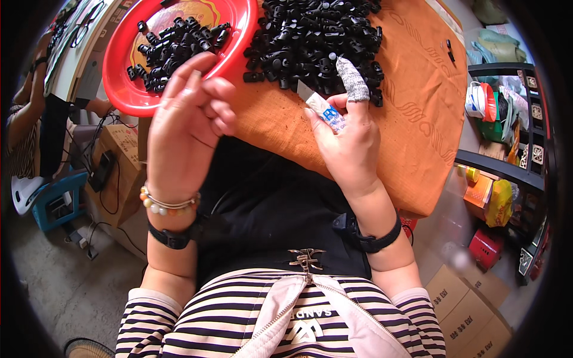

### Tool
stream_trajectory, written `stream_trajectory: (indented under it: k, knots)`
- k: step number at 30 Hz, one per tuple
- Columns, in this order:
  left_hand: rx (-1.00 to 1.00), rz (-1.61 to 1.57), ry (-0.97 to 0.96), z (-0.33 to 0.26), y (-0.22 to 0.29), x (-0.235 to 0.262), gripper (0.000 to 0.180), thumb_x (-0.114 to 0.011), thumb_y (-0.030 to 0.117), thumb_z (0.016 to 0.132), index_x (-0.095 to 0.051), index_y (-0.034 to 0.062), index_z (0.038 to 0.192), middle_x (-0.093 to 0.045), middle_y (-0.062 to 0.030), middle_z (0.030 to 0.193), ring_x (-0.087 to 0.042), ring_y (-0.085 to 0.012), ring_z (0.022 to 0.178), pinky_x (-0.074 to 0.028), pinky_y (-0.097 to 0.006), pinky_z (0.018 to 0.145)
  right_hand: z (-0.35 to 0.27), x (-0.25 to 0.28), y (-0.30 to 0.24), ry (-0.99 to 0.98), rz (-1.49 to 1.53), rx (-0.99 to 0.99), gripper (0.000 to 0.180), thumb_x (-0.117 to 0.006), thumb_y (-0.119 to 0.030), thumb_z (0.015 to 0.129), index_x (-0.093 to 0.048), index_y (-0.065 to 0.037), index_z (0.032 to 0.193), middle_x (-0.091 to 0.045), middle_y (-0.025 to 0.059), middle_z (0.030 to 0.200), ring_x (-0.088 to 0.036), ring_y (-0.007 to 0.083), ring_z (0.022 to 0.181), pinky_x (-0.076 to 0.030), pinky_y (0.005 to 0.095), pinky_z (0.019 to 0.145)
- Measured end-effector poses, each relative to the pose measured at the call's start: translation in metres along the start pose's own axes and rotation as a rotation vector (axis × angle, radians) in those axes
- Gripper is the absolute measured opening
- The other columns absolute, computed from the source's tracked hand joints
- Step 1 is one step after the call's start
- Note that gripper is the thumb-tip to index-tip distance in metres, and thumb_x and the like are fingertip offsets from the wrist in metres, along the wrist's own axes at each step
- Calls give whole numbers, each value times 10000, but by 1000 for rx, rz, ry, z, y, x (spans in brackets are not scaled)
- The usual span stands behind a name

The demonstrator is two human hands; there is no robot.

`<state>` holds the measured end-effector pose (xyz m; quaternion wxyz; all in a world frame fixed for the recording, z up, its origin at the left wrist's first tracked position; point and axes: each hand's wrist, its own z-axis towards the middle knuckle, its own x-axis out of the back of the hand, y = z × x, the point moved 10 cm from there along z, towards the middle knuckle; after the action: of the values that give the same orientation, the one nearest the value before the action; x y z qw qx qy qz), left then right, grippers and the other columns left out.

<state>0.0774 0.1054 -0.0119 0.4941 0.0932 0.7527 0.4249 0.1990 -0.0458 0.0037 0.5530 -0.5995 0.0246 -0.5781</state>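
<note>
My left hand (188,113) is over the near rim of the red plastic tray (116,89), fingers loosely bent and apart, with nothing seen in them. Small black plastic pieces (179,48), cylindrical and resembling cord locks, lie heaped in the tray. My right hand (352,146) pinches a small blade (325,110) wrapped in white paper with blue print, its grey tip sticking out. A grey knitted finger sleeve (353,80) covers my right index finger, which points toward a larger pile of the same black pieces (310,42) on the orange cloth (412,119).
The cloth-covered table's near edge runs in front of my lap. A few black bits (450,51) lie at its far right. Left are a cardboard box (119,149), a blue stool (57,203) and another person's arm (24,113). Shelves (501,161) with goods and cartons (465,304) stand right.
</note>
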Motion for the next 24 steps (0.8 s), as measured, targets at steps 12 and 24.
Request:
stream_trajectory:
  k: [12,24]
  knots:
    - [360,182,-66,-16,-75,-23,267,-473,150,915,-459,26,1152,-582,-59,858,-562,-79,649,-469,-200,586,-7,2,14,-51,137,-108,616,-633,24,679,-410,-59,1247,-580,107,761,-592,279,656,-471,359,565]
    - [361,183,-88,-19,-85,-32,241,-495,175,918,-479,34,1113,-575,-15,847,-556,-55,650,-478,-190,571,-20,-16,-1,-298,868,-327,642,-594,46,805,-268,-27,1353,-545,36,858,-543,79,799,-447,209,715]
